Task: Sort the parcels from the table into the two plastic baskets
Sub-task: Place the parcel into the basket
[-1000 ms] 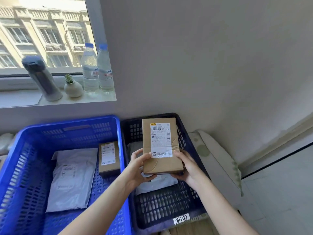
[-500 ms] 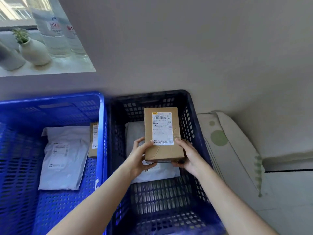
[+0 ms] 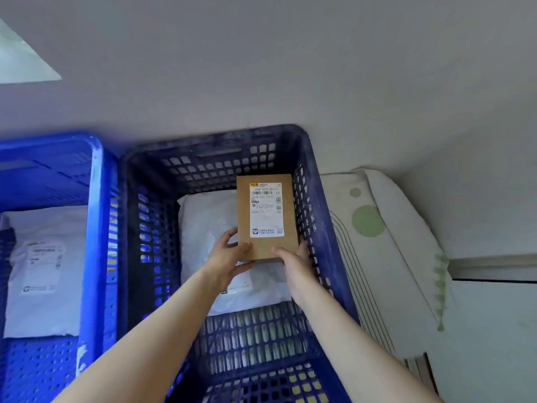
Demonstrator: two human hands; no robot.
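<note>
- The cardboard parcel (image 3: 266,218) is at the centre of the frame, inside the walls of the dark blue basket (image 3: 319,216), near its right wall. It lies above a white bag parcel (image 3: 207,225) on the basket floor; whether the two touch, I cannot tell.
- The left hand (image 3: 228,261) holds the near left corner of the box, thumb on top and fingers curled below. The right hand (image 3: 295,264) holds the near right corner in the same way.
- The long axis of the box points away from both hands, toward the upper part of the frame — so the far end has no support, and both hands are equally near.
- My judgement: the step is to lower and release the box; the far end may drop first.
- At the left edge, the bright blue basket (image 3: 97,228) holds another white bag parcel (image 3: 43,266).
</note>
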